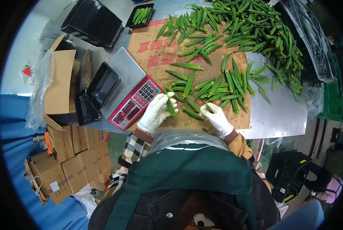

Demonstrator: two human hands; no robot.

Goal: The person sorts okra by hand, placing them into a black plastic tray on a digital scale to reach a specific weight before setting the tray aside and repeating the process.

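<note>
Both hands wear white gloves. My left hand (157, 111) is closed around a green okra pod (170, 106), held upright just right of the red-edged scale (130, 94). To its right, my right hand (216, 117) is closed in a pinch at the near edge of the cardboard sheet (156, 65); a bit of green shows at its fingertips, too small to make out. Between the hands lies a single okra pod (192, 113). Loose okra (233, 82) is scattered just beyond my hands, and a large okra heap (267, 32) covers the far right.
Black trays (104, 84) rest against the scale's left side. A small tray of okra (141, 15) and a black bin (91, 23) stand at the far left. Cardboard boxes (77, 165) are stacked below left. A black crate (288, 174) sits on the floor at right.
</note>
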